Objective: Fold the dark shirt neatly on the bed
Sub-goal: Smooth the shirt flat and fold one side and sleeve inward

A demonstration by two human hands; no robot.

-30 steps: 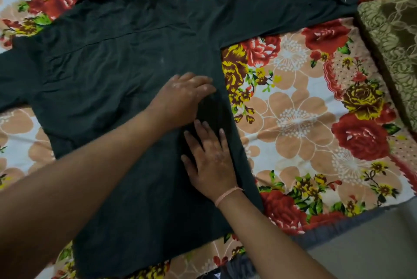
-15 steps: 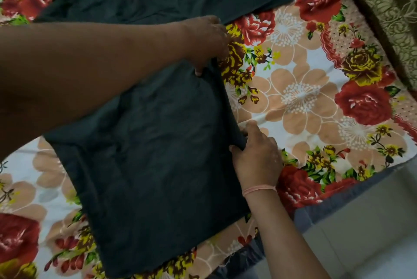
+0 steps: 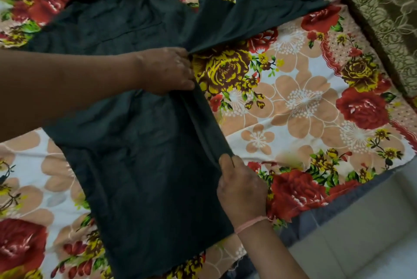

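Shirt edge (image 3: 203,120) newly lifted between hands.

No readable text, label, brand, number or sign shows on anything here

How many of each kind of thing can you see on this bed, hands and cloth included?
Hands: 2, left hand and right hand, both pinching the shirt's right edge
Dark shirt: 1
Floral bedsheet: 1
Olive patterned blanket: 1
Pink wristband: 1
Total: 6
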